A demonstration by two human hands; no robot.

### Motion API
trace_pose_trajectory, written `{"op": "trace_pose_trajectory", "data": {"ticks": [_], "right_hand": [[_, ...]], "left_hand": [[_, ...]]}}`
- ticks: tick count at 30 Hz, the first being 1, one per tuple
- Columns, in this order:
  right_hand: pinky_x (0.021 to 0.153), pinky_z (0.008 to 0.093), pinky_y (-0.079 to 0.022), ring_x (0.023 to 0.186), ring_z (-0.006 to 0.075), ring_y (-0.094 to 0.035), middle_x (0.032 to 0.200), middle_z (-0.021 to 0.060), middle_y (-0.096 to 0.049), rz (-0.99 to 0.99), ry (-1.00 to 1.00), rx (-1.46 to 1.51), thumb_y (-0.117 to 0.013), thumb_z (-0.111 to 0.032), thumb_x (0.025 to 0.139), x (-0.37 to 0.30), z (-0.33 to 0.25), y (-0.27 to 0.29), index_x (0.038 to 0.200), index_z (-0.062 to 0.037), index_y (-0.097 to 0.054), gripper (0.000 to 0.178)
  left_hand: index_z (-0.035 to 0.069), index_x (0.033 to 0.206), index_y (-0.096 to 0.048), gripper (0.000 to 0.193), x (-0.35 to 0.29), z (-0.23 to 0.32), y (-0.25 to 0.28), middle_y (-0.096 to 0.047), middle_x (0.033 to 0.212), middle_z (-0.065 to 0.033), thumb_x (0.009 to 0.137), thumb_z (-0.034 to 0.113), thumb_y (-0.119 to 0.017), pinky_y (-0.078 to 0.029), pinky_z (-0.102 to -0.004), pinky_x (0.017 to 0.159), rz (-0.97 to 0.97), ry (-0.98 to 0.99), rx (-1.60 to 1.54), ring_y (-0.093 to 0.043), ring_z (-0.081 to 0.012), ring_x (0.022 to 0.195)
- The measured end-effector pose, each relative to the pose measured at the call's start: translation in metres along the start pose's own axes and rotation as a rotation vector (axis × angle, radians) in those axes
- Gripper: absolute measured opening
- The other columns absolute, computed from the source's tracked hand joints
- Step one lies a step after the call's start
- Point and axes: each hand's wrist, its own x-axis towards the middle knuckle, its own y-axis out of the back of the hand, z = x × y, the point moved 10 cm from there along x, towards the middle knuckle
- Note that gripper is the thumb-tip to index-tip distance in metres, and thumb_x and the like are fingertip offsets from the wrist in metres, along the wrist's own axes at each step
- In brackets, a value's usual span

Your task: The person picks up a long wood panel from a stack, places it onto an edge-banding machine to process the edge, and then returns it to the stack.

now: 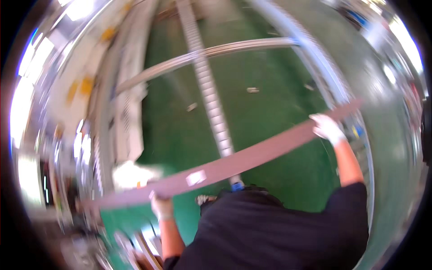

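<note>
A long reddish-brown board [256, 154] stretches across in front of me, its right end higher in view than its left. Gloved in white, my left hand [161, 207] grips the board's near edge toward the left end. My right hand [327, 128], also in a white glove, holds it toward the right end. A pale label [195, 178] sits on the board's face, right of my left hand. Below the board runs a roller track [211, 99], partly covered by it. The fingers under the board are hidden.
A crossbar [247, 46] spans the frame beyond the board. Along the right runs a pale blue rail [315, 49]. Long beige boards [130, 90] lie at the left. Small scraps [253, 90] lie on the green floor [234, 112]. More strips [146, 247] stand at lower left.
</note>
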Motion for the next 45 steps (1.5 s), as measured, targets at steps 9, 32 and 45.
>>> {"op": "trace_pose_trajectory", "data": {"ticks": [9,32,45], "right_hand": [[0.108,0.0401,-0.051,0.125,0.0336,-0.066,0.133,0.0199,-0.069,-0.168,0.379,0.657,-0.07,-0.014,0.094,0.132,-0.446,-0.001,0.139,-0.0003,-0.062,0.047],[0.082,0.0458,-0.052,0.091,0.0428,-0.067,0.095,0.0269,-0.07,-0.578,0.562,0.32,-0.061,-0.049,0.101,0.277,-0.795,-0.106,0.099,0.005,-0.07,0.055],[0.071,0.0378,-0.05,0.072,0.0211,-0.06,0.074,0.0137,-0.064,-0.729,0.385,0.382,-0.052,-0.063,0.104,0.302,-0.795,-0.117,0.088,0.0064,-0.067,0.073]], "left_hand": [[0.004,0.151,-0.043,0.065,-0.028,-0.09,-0.065,-0.054,0.153,-0.0214,0.108,0.05,-0.055,-0.05,-0.0418,0.107,0.105,0.458,0.33,-0.057,-0.0327,0.135],[-0.001,0.1,-0.066,0.039,0.219,0.45,0.262,-0.065,0.091,-0.0175,0.109,0.035,-0.055,-0.049,-0.0396,0.081,0.62,-0.611,1.137,-0.058,-0.0302,0.085],[-0.005,0.102,-0.069,0.043,0.303,0.46,0.252,-0.072,0.095,-0.0178,0.109,0.035,-0.055,-0.05,-0.0387,0.083,0.796,-0.309,0.479,-0.064,-0.0297,0.087]]}}
